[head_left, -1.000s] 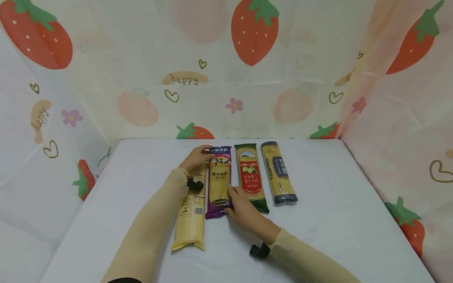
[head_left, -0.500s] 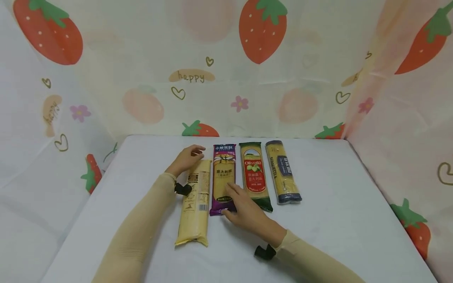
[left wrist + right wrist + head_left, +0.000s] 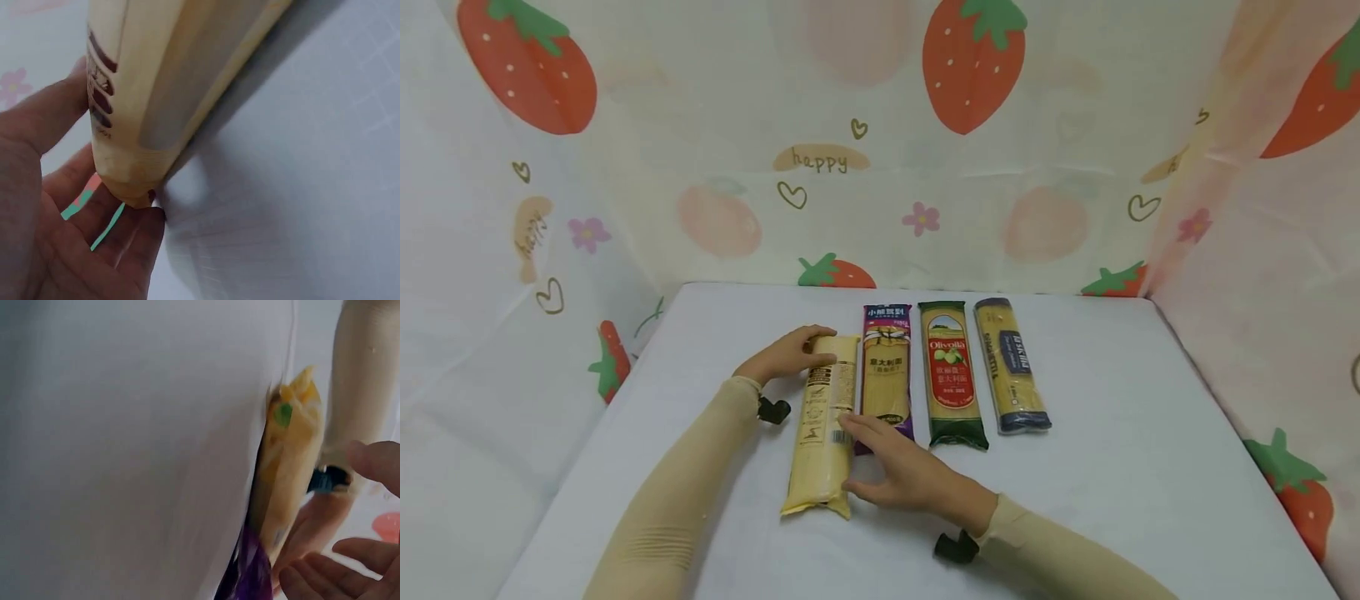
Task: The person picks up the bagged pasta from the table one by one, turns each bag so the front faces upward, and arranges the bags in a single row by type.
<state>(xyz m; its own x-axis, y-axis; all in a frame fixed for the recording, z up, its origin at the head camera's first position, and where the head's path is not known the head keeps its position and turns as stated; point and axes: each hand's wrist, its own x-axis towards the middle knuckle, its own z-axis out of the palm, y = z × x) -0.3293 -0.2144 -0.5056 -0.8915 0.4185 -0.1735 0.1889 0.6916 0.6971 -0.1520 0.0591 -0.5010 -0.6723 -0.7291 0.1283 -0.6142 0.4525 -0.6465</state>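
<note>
A pale yellow pasta packet [image 3: 817,454] lies back side up, nearest the left in the row, showing brown print and a barcode. My left hand [image 3: 784,355] holds its far end; in the left wrist view the thumb lies along the printed side and the fingers [image 3: 147,234] bend round the tip. My right hand [image 3: 910,471] hovers over the packet's near right edge, thumb and fingers spread; in the right wrist view that hand [image 3: 340,575] grips nothing. Just right of the yellow packet, a purple spaghetti packet [image 3: 886,375] is partly covered by my right fingers.
A green and red Olivoilà spaghetti packet [image 3: 951,375] and a dark blue-ended spaghetti packet [image 3: 1011,367] lie further right, roughly side by side. They all rest on a white-covered table [image 3: 1135,500]. Strawberry-patterned cloth [image 3: 973,200] stands along the back and sides.
My left hand has left the purple packet's top and come to the yellow packet's far end. My right hand has moved from the purple packet left toward the yellow one. The view has shifted slightly.
</note>
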